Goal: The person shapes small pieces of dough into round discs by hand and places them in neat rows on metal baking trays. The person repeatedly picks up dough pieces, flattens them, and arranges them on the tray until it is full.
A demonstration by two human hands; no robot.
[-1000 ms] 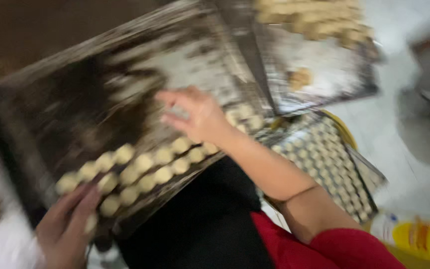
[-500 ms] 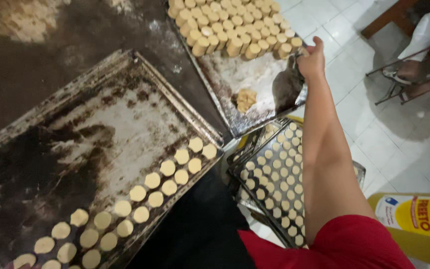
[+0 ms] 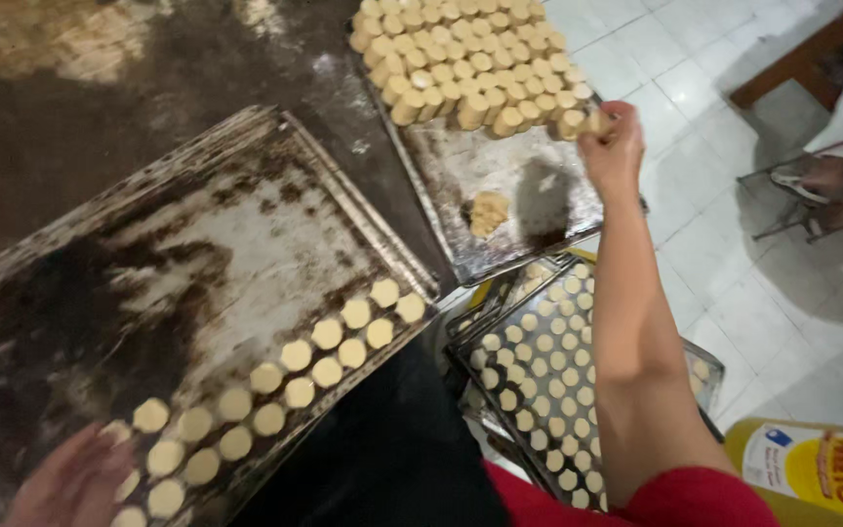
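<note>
Since half a second ago, right hand (image 3: 613,146) is reaching farther over the far tray (image 3: 500,220), pinching stacked dough rounds (image 3: 578,121). Left hand (image 3: 72,483), fingers spread, is steadying the near tray (image 3: 207,244); lifting gently should be avoiding crumbling.

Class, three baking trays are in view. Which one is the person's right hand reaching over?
The far tray, stacked with crowded dough rounds at its far end. The right hand is at its right edge; the other two trays lie nearer the person.
</note>
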